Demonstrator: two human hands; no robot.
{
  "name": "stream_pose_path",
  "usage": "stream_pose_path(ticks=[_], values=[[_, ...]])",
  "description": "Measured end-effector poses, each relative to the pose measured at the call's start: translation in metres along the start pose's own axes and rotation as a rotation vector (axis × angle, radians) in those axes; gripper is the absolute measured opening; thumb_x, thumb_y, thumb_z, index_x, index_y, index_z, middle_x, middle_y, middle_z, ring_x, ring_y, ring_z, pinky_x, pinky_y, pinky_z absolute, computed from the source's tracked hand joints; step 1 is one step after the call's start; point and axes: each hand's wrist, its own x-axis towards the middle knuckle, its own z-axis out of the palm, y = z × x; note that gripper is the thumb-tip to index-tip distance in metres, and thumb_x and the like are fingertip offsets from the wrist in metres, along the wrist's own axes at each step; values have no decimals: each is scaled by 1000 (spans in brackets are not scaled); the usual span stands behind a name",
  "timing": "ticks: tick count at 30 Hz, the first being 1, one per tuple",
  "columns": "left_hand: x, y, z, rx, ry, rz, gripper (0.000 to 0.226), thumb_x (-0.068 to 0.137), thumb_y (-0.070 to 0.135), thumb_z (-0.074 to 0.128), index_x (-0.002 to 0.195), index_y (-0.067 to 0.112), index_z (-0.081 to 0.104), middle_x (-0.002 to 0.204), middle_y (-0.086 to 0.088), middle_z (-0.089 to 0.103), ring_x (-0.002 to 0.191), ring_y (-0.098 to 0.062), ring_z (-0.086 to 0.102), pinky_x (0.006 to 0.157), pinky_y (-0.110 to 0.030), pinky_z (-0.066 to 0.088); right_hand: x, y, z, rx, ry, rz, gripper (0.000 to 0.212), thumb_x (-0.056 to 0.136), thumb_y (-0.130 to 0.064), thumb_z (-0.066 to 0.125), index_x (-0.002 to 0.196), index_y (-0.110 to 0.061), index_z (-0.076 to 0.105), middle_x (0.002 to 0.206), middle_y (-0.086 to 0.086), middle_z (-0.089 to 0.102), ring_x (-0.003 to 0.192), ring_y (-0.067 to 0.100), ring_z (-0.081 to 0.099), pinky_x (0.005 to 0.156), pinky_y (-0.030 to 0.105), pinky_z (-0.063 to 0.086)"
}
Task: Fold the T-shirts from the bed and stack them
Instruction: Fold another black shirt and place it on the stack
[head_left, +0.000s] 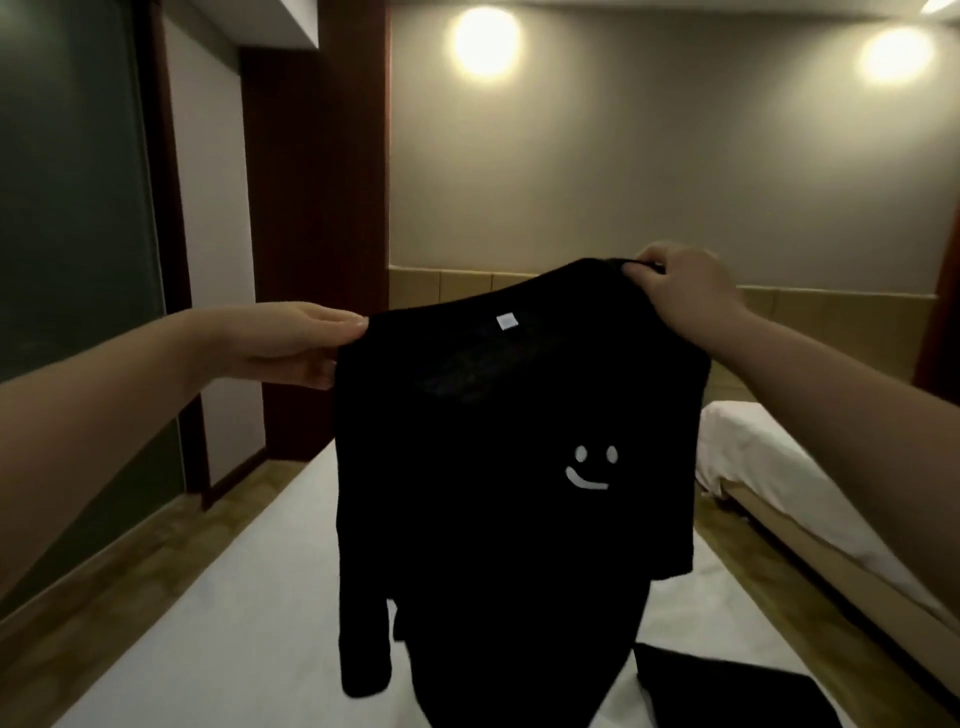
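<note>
1. Where a bare forearm reaches in from the left edge, the left grip (291, 343) pinches the near shoulder of the black T-shirt (493, 467), thumb flat on top and fingers tucked under the fabric edge.
2. Behind that arm stand a dull green glass panel (67, 208) and a dark red-brown wooden pillar (317, 208).
3. Below it, the bed (234, 597) runs away from the viewer, covered in a smooth white sheet.
4. The T-shirt hangs in the air between the two grips, above the bed, its top edge slanting up to the right. Its cloth is soft, matte and limp. A small white label (506, 321) sits at the collar, a white smiling face (592, 465) is printed on the chest, and one sleeve droops at the lower left.
5. The right grip (680, 286), higher than the left one, has its fingers curled over the far shoulder and bunches the cloth there.
6. A flat piece of dark cloth (727, 696) lies on the sheet at the lower right; it is too dark to tell what it is.
7. Further right stands a second bed (753, 447) with rumpled white bedding on a tan base.
</note>
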Motion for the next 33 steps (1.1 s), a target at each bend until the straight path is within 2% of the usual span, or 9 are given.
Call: stream_pose_path(ticks=[4, 8, 10, 14, 18, 21, 24, 27, 33], values=[[-9, 18, -21, 35, 62, 11, 54, 50, 44, 87, 89, 10, 69, 79, -4, 62, 72, -14, 59, 73, -24, 52, 8, 2, -38, 200, -269, -3, 28, 93, -30, 54, 97, -6, 69, 88, 9, 65, 83, 22, 58, 74, 30, 41], [-11, 35, -12, 276, 240, -47, 40, 56, 38, 79, 83, 11, 69, 75, -2, 64, 59, -6, 60, 55, -16, 51, -1, 2, -61, 268, -499, 66, 25, 92, -33, 54, 81, -14, 67, 73, 3, 60, 70, 14, 55, 65, 27, 39], [-7, 42, -4, 434, 241, -69, 50, 46, 58, 79, 74, 19, 69, 63, 3, 59, 50, -5, 52, 48, -15, 45, 1, 4, -58, 233, -416, 66, 28, 93, -32, 54, 82, -10, 67, 74, 4, 59, 70, 15, 53, 64, 28, 39], [0, 65, 7, 254, 420, 124, 16, 90, 23, 50, 87, 11, 60, 72, -1, 56, 60, -9, 56, 57, -18, 45, 17, 6, -52, 318, -98, 96, 27, 95, -26, 51, 102, -5, 66, 93, 12, 61, 86, 22, 55, 72, 29, 42], [2, 63, 10, 75, 462, 96, 20, 97, 19, 39, 91, 11, 55, 78, -3, 53, 69, -13, 56, 61, -21, 42, 22, 9, -47, 283, -252, 209, 22, 96, -16, 49, 77, -19, 59, 73, 3, 52, 60, 12, 47, 52, 20, 34], [7, 62, 14, -73, 494, 87, 21, 98, 23, 37, 92, 13, 55, 79, -3, 52, 66, -14, 52, 61, -25, 38, 26, 1, -49, 404, 4, 242, 27, 96, -11, 43, 76, -17, 60, 66, 2, 48, 54, 9, 45, 42, 14, 33], [5, 61, 15, 60, 512, 71, 20, 97, 22, 40, 94, 11, 57, 78, -5, 54, 61, -14, 54, 59, -27, 39, 22, -6, -50, 258, 25, 158, 29, 96, -10, 41, 106, -3, 67, 89, 6, 57, 84, 17, 51, 60, 21, 34], [-6, 62, 3, 375, 783, 207, 19, 98, 21, 40, 97, 14, 58, 83, -7, 56, 68, -19, 52, 61, -29, 39, 15, -2, -55, 177, 76, 126, 31, 98, -21, 41, 112, -7, 65, 109, 15, 63, 105, 28, 55, 66, 25, 29], [-8, 70, 3, 588, 1017, 357, 18, 99, 20, 40, 103, 15, 56, 83, -1, 54, 71, -14, 50, 62, -22, 36, 7, 3, -52, 42, 418, -65, 30, 101, -21, 34, 106, -2, 57, 108, 23, 61, 101, 36, 54, 77, 34, 31]])
